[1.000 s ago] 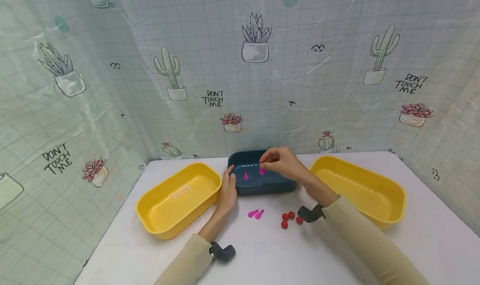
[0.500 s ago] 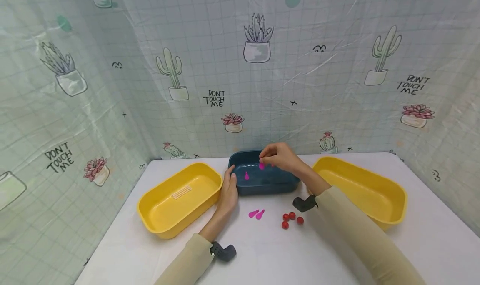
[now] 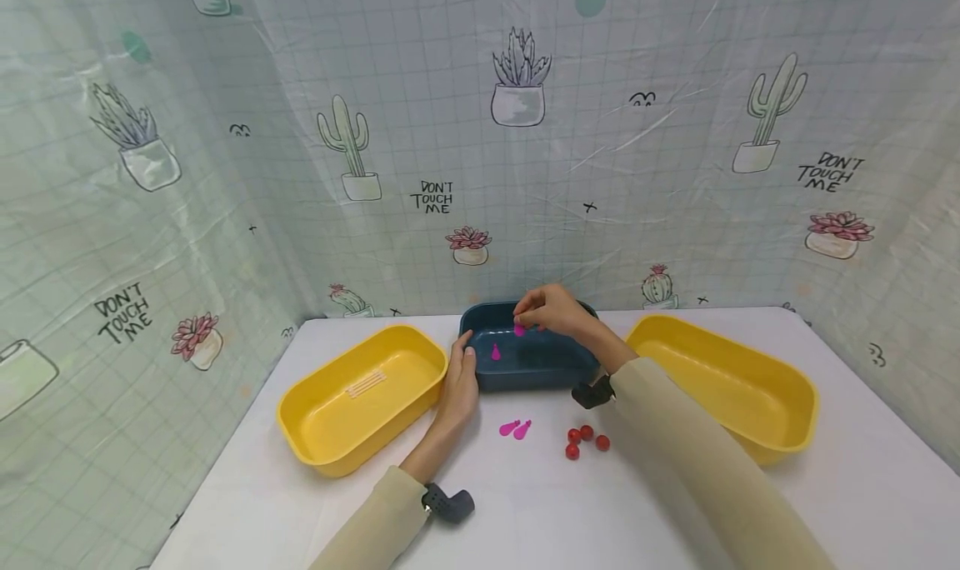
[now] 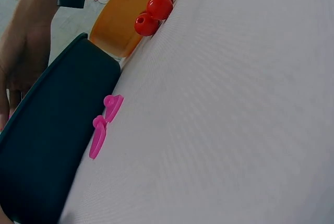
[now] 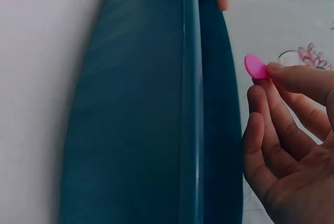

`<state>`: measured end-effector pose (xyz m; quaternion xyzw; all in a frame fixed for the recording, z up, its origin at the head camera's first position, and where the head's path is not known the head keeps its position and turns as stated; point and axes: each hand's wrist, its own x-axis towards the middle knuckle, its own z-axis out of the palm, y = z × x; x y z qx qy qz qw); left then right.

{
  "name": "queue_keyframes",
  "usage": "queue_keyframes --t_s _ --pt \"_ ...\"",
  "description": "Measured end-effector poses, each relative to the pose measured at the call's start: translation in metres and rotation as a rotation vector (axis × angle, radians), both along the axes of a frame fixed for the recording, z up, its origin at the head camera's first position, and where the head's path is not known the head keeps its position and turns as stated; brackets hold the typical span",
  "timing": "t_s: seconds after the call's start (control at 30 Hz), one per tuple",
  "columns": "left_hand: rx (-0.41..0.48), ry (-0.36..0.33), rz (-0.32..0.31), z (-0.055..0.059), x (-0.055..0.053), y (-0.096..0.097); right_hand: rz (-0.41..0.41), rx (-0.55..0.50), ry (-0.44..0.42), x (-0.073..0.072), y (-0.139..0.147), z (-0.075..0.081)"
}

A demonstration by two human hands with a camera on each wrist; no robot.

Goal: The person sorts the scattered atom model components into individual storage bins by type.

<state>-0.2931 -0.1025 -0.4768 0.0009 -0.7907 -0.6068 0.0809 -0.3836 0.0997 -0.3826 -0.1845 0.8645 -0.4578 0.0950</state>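
Observation:
In the head view my right hand is over the dark blue bin, thumb and fingertip pinching a small pink teardrop-shaped plastic piece. The right wrist view shows the pink piece's flat round end sticking out of the pinch, while the other fingers curl loosely below. Another pink piece lies on the bin's floor. My left hand rests along the bin's left end with fairly straight fingers, its fingertips at the rim. Two more pink pieces lie together on the table in front.
A yellow bin on the left holds several thin pale sticks. Several red beads sit on the white table, left of the right forearm. Behind that forearm stands a second yellow bin. A patterned curtain hangs behind.
My right hand, with the pink piece in its pinch, has shifted slightly left and its forearm has swung inward. The left hand stays at the bin's end.

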Motion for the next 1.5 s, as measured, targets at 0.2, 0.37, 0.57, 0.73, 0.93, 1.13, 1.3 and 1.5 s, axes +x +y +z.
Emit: queue_keyframes --t_s 0.2,0.37,0.57,0.73,0.93,1.13,1.3,1.5 --pt "-0.011 0.0 -0.001 -0.001 0.001 0.001 -0.004 0.017 -0.025 -0.009 -0.005 -0.007" --pt "-0.004 -0.002 0.0 0.001 0.002 0.0 -0.014 0.013 -0.05 -0.014 -0.009 -0.014" --pt "-0.008 -0.016 0.005 0.002 0.001 0.001 -0.039 0.004 -0.081 -0.019 -0.011 -0.024" --pt "-0.004 0.008 -0.007 0.002 0.001 0.001 -0.059 -0.003 -0.118 -0.022 -0.011 -0.033" --pt "-0.001 0.012 -0.012 0.001 0.001 0.001 -0.078 -0.006 -0.15 -0.023 -0.014 -0.04" --pt "0.006 -0.002 -0.014 0.001 0.0 0.0 -0.072 -0.019 -0.178 -0.023 -0.018 -0.044" --pt "0.008 0.005 -0.02 0.0 -0.002 0.0 -0.075 -0.014 -0.191 -0.025 -0.019 -0.048" --pt "0.009 0.011 -0.016 0.0 -0.003 -0.001 -0.086 0.001 -0.191 -0.027 -0.019 -0.052"
